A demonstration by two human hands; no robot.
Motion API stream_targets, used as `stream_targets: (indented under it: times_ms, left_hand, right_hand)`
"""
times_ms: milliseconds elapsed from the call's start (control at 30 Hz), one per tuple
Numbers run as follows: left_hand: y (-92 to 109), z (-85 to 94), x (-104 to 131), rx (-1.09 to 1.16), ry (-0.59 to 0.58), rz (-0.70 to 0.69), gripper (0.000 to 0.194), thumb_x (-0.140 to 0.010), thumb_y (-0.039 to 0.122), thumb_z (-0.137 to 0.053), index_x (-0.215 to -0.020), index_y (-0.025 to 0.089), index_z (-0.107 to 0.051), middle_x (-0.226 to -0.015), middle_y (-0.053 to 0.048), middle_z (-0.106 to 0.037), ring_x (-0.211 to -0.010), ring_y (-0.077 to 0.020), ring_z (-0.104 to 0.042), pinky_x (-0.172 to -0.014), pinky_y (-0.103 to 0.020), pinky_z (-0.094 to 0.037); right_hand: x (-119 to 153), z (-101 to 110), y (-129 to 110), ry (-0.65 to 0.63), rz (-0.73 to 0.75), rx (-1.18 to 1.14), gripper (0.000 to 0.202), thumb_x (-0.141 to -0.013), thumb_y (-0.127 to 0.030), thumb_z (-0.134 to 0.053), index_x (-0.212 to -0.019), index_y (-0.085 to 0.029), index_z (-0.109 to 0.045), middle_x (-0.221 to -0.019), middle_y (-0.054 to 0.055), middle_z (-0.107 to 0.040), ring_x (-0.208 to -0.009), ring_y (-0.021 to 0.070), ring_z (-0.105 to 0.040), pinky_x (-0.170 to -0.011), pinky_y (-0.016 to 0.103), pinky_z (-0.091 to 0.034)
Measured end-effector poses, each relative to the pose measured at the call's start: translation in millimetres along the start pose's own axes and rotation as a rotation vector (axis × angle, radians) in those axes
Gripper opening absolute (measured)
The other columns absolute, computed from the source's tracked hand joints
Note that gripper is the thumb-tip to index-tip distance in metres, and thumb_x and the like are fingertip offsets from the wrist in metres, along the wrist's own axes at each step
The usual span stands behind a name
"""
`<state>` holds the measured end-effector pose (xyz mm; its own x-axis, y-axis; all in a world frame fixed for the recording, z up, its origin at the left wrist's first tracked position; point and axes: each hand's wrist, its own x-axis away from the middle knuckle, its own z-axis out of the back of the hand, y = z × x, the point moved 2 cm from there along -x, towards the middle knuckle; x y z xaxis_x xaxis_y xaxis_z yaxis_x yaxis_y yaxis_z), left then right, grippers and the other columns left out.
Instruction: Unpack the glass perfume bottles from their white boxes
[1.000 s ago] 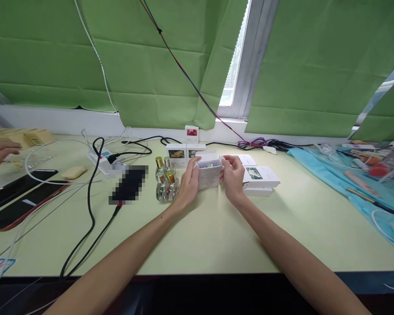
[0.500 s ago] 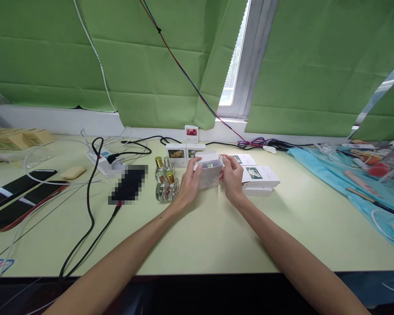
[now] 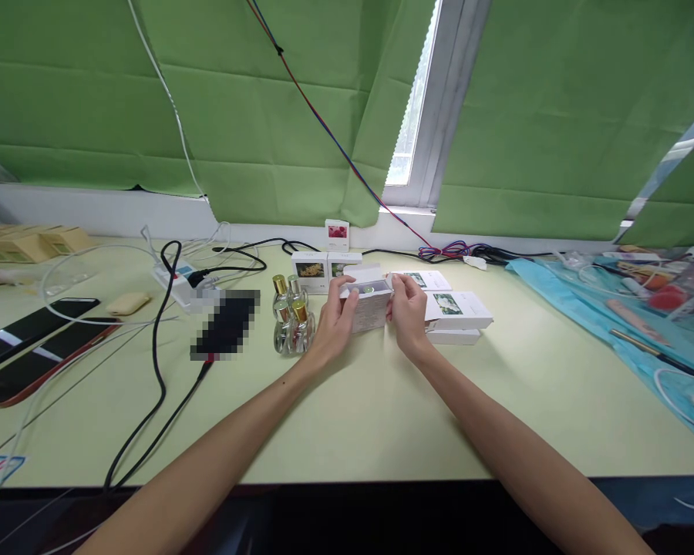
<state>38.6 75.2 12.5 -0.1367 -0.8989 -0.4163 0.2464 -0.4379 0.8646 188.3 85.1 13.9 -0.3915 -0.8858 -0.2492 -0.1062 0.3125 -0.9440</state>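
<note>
A small white carton (image 3: 370,312) stands on the table between my hands, its top flaps raised and something with a green spot showing inside. My left hand (image 3: 334,320) is closed around the carton's left side, thumb at the upper edge. At the right side, my right hand (image 3: 408,308) pinches the carton's side flap near the top corner. Several glass bottles with gold and silver caps (image 3: 292,320) stand in a cluster left of my left hand. To the right of my right hand lie white boxes with flower pictures (image 3: 456,308), some stacked.
Two upright picture boxes (image 3: 318,271) stand behind the carton, with a smaller one (image 3: 337,233) by the wall. Left are a power strip (image 3: 176,285), black cables (image 3: 159,362) and dark phones (image 3: 40,358). Blue sheeting (image 3: 630,331) with clutter covers the right side.
The hands and carton stay almost in place. The fingers of my left hand and the flap at my right fingertips have shifted slightly.
</note>
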Motion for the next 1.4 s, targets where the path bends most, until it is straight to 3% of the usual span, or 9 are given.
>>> stream_targets:
  times_ms: [133,367,1233,1400]
  left_hand:
    - [0.8,0.1,-0.8,-0.035,0.001,-0.051,0.036,-0.103,0.057,-0.037,-0.112,0.025,-0.052,-0.097,-0.002,-0.062,-0.083,-0.0176,-0.055,-0.072,-0.028,-0.044]
    - [2.7,-0.6,-2.0,-0.036,-0.004,-0.076,0.040,-0.105,0.057,-0.034,-0.090,0.023,-0.047,-0.088,-0.001,-0.055,-0.080,-0.0162,-0.051,-0.071,-0.027,-0.040]
    - [0.1,-0.8,-4.9,-0.079,0.046,-0.092,0.043,-0.105,0.059,-0.033,-0.088,0.022,-0.045,-0.083,0.000,-0.053,-0.076,-0.0152,-0.049,-0.069,-0.026,-0.041]
    - [-0.7,-0.8,-6.0,-0.074,0.052,-0.106,0.042,-0.105,0.059,-0.033,-0.088,0.022,-0.046,-0.084,-0.001,-0.055,-0.078,-0.0156,-0.051,-0.070,-0.027,-0.042]
  right_hand:
    - [-0.1,-0.4,0.3,-0.007,0.008,0.002,0.029,-0.089,-0.051,-0.058,-0.088,-0.023,-0.064,-0.055,-0.008,-0.045,-0.042,0.0115,-0.040,-0.041,0.026,-0.034]
    - [-0.2,-0.5,0.3,-0.005,0.016,0.012,0.029,-0.089,-0.051,-0.057,-0.089,-0.024,-0.064,-0.057,-0.007,-0.045,-0.044,0.0119,-0.040,-0.042,0.026,-0.035]
    - [1.0,0.0,-1.7,-0.022,0.024,0.018,0.033,-0.091,-0.056,-0.055,-0.087,-0.024,-0.062,-0.052,-0.008,-0.042,-0.042,0.0127,-0.039,-0.043,0.028,-0.036]
    - [-1.1,0.2,1.8,-0.024,0.020,0.017,0.036,-0.089,-0.060,-0.058,-0.091,-0.024,-0.061,-0.058,-0.006,-0.048,-0.044,0.0121,-0.042,-0.044,0.027,-0.036]
